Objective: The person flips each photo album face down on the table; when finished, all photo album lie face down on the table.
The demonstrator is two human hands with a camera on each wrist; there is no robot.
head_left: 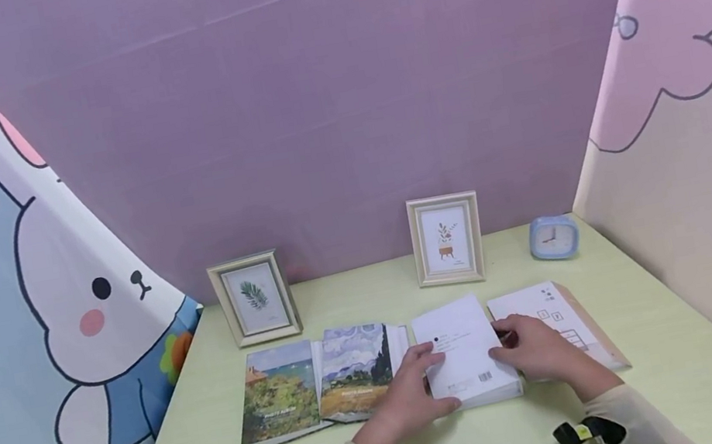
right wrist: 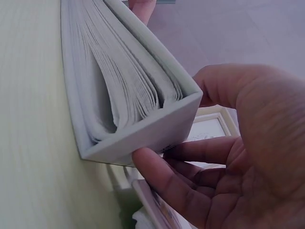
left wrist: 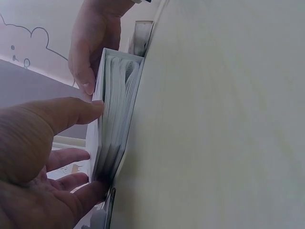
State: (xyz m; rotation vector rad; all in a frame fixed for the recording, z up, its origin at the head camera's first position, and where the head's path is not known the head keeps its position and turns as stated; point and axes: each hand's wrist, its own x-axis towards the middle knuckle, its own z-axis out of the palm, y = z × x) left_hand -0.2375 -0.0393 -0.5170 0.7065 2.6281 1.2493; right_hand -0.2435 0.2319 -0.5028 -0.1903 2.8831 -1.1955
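Observation:
A thick white photo album (head_left: pixel 460 361) lies with its printed, barcoded side up, in front of me on the table. My left hand (head_left: pixel 408 395) holds its left side, the thumb by the near edge and the other fingers spread along the left; in the left wrist view one fingertip of this hand (left wrist: pixel 43 157) goes under the album. On the opposite side, my right hand (head_left: pixel 538 347) grips the spine. The right wrist view shows its thumb at the cover and fingers against the spine (right wrist: pixel 147 133), with the pages slightly fanned.
Two albums with painted landscape covers, one at far left (head_left: pixel 281 391) and one beside it (head_left: pixel 355 363), lie left of the white one. A line-drawing album (head_left: pixel 590 332) lies right, partly behind my right hand. Behind stand two picture frames (head_left: pixel 257 297) (head_left: pixel 447 240) and a blue clock (head_left: pixel 553 238).

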